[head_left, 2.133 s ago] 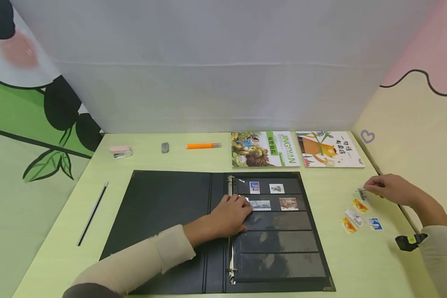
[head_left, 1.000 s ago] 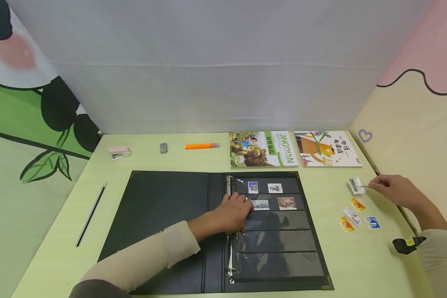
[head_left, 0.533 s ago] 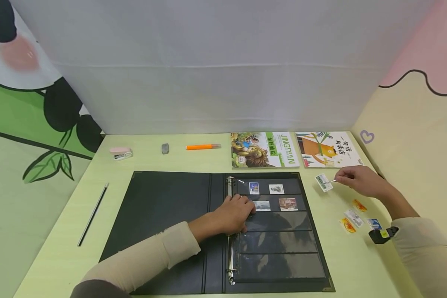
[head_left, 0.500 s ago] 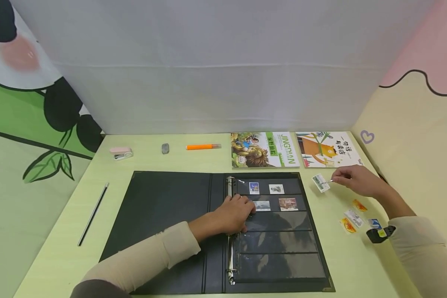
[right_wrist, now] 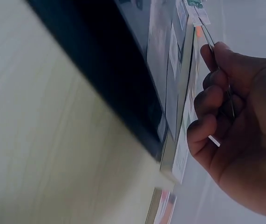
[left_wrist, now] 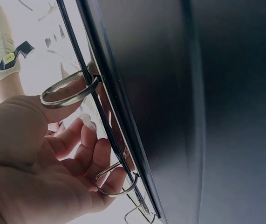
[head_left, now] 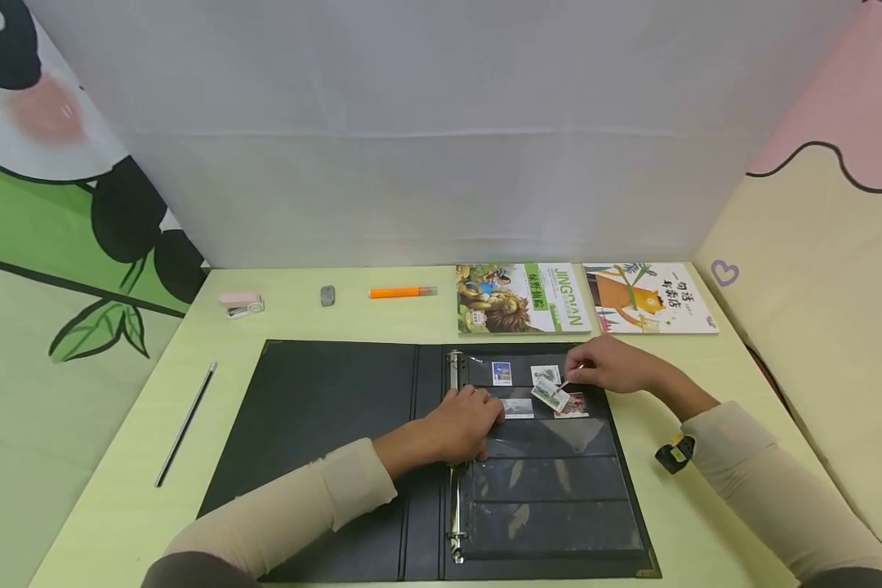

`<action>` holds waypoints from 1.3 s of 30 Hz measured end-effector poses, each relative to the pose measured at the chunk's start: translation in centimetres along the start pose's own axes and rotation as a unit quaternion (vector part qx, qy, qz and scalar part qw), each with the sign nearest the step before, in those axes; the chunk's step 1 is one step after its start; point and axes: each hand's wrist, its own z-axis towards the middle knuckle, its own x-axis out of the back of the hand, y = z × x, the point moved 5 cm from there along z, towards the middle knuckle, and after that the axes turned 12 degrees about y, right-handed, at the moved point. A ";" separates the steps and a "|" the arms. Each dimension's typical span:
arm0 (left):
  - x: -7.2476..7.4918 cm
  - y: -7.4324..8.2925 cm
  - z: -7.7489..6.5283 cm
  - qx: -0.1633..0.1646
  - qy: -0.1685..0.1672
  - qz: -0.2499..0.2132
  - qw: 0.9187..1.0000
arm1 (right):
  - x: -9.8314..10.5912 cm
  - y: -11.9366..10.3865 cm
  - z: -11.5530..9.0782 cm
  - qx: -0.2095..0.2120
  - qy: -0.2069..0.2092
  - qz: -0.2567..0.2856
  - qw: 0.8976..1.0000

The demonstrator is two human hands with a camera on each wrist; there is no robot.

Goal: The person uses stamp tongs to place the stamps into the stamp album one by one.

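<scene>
A black ring-binder stamp album point(head_left: 331, 408) lies open on the table, with a clear-pocketed black page point(head_left: 559, 523) on its right side. My left hand point(head_left: 459, 425) rests at the rings and the page's inner edge, fingers loosely bent. In my right hand point(head_left: 608, 364) I hold metal tweezers point(right_wrist: 209, 35), which pinch a green-and-white stamp point(head_left: 550, 395) over the page's upper rows. A blue stamp point(head_left: 501, 374), a grey stamp point(head_left: 545, 373), a pale stamp point(head_left: 518, 408) and a brown stamp point(head_left: 576, 406) sit in the top two rows, the brown one partly covered.
Two picture books, one green point(head_left: 523, 298) and one white point(head_left: 654, 298), lie behind the album. A stapler point(head_left: 241, 305), an eraser point(head_left: 327, 296) and an orange pen point(head_left: 402, 292) lie at the back left, a pencil point(head_left: 186, 425) at left. My right forearm hides the loose stamps.
My right hand picked the green-and-white stamp up with the tweezers at the right and carried it left over the album page. My left hand stayed by the rings.
</scene>
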 end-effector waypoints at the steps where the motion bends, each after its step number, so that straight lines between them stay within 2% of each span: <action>1: -0.1 0.0 0.0 0.000 0.000 -0.001 1.000 | -0.4 -0.4 0.4 0.008 -0.008 0.003 1.000; 5: -0.3 0.1 -0.1 -0.001 0.004 0.002 1.000 | -1.9 -1.8 1.5 0.025 -0.042 0.019 0.999; 13: -0.5 0.0 0.1 -0.005 0.013 0.020 1.000 | -4.3 -4.2 2.8 0.051 -0.115 0.008 0.992; 17: -0.5 -0.1 0.1 -0.001 0.010 0.022 1.000 | -5.3 -5.2 3.3 0.062 -0.139 0.007 0.988; 29: -0.3 -0.2 0.0 -0.004 0.007 0.029 1.000 | -6.0 -5.9 4.1 0.074 -0.162 0.007 0.984; 39: -0.3 -0.1 0.0 -0.009 0.009 0.031 0.999 | -6.2 -6.1 4.8 0.061 -0.192 0.003 0.980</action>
